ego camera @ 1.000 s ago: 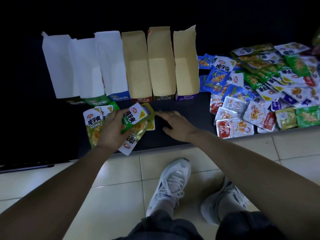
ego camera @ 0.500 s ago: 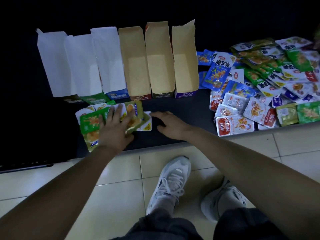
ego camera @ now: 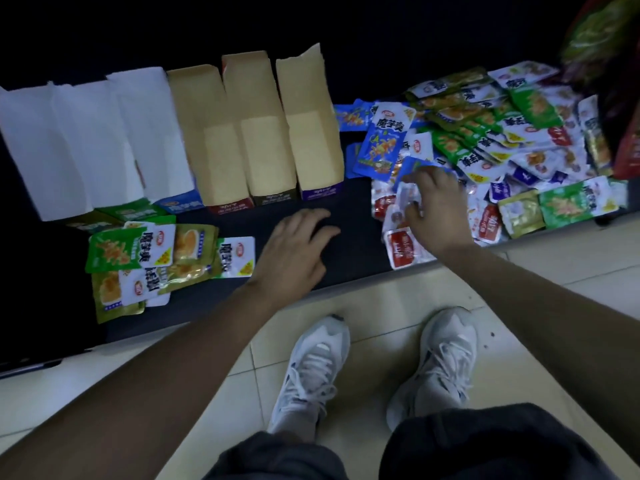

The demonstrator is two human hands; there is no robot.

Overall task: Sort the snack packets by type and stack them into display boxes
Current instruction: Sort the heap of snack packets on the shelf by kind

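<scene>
My right hand (ego camera: pixel 434 211) pinches a red packet (ego camera: pixel 403 197), probably light and slippery, best held by its edge, while my left hand (ego camera: pixel 294 249) rests empty and flat beside it.

Both bare arms reach forward, left hand (ego camera: pixel 294 247) flat with fingers spread, right hand (ego camera: pixel 437 209) fingers curled under.

Left hand (ego camera: pixel 294 251) has left the green packets (ego camera: pixel 149 261); right hand (ego camera: pixel 434 213) now pinches a red packet (ego camera: pixel 402 195).
</scene>
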